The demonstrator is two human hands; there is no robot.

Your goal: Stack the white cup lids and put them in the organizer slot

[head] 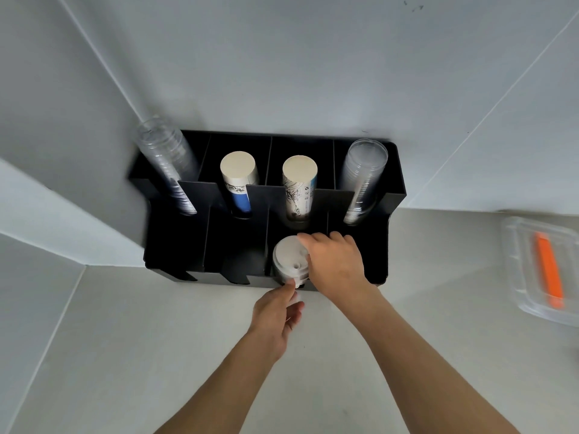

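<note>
A stack of white cup lids (289,257) sits in the third front slot of the black organizer (175,242), which stands against the wall. My right hand (336,261) lies over the stack's right side, fingers curled on the top lid. My left hand (277,311) reaches up from below, its index fingertip touching the stack's front edge at the slot's opening. The lower lids are hidden inside the slot.
The back slots hold clear plastic cups (167,164), two paper cup stacks (238,180) (299,186) and more clear cups (363,180). A clear container (520,289) with an orange tool (548,270) rests on the counter at right. Walls close in behind and on the left.
</note>
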